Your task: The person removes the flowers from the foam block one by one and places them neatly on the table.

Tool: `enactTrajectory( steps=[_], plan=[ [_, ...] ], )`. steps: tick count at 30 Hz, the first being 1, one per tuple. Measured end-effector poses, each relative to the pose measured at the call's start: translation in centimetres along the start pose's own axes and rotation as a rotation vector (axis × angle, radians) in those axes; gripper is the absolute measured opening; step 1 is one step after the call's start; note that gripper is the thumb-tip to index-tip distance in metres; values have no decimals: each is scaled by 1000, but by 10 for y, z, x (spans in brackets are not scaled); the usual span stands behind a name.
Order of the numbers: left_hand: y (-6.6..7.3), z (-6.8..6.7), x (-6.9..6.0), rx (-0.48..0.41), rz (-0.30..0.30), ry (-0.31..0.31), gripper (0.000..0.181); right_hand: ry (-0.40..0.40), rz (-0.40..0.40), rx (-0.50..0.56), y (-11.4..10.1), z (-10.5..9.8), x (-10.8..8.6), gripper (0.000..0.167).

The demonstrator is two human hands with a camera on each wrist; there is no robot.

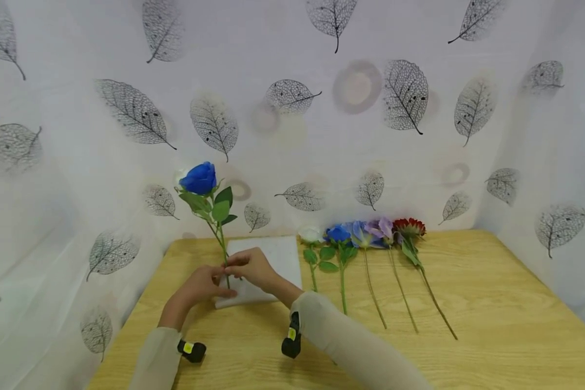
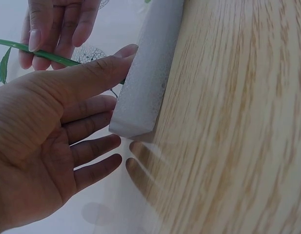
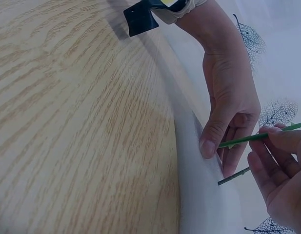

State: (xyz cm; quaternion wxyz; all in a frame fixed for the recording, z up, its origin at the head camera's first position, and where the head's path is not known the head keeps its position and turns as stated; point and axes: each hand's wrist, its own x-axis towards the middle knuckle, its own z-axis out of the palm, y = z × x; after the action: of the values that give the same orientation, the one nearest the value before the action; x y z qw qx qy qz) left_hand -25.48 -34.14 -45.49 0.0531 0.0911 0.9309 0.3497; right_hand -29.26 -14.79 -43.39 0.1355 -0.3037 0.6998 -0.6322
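An upright artificial blue rose (image 1: pixel 199 179) with green leaves stands over the left part of a white foam-like slab (image 1: pixel 273 257). My right hand (image 1: pixel 254 268) pinches its green stem between thumb and fingers. Lower down, my left hand (image 1: pixel 200 283) holds the stem near its bottom end, thumb on one side and fingers on the other. Part of a white flower (image 1: pixel 179 176) peeks out behind the blue bloom. In the right wrist view a second stem (image 3: pixel 233 176) hangs below the right fingers, its cut end free. The left wrist view shows the slab's thick edge (image 2: pixel 145 83) beside the left fingertips.
Right of the slab lie a white rose (image 1: pixel 312 234), another blue rose (image 1: pixel 338 234), a blue-violet flower (image 1: pixel 362 235), a purple flower (image 1: pixel 382 228) and a red flower (image 1: pixel 410 226). Their stems point toward me on the wooden table (image 1: pixel 492 303). A leaf-printed curtain (image 1: pixel 292 141) surrounds the table.
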Motion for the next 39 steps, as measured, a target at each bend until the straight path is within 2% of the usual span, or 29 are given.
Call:
enactTrajectory(
  steps=[10,17,25,31,33,39],
  plan=[
    [0,0,0,22,-15,5,37,-4,0,-17,2,0,1,20],
    [0,0,0,21,-25,-2,38,-5,-34,-25,4,1,2,19],
    [2,-1,1,-2,-33,-8,39,5,-26,-17,-4,-1,2,19],
    [2,-1,2,15,2,-11,43,8,-33,18,-13,-5,2,24],
    [1,-1,2,26,8,-13,47,-4,-35,8,-16,-7,1,26],
    [-1,-2,2,80,7,-15,77,-32,-34,-37,-22,-15,-5,25]
  ],
)
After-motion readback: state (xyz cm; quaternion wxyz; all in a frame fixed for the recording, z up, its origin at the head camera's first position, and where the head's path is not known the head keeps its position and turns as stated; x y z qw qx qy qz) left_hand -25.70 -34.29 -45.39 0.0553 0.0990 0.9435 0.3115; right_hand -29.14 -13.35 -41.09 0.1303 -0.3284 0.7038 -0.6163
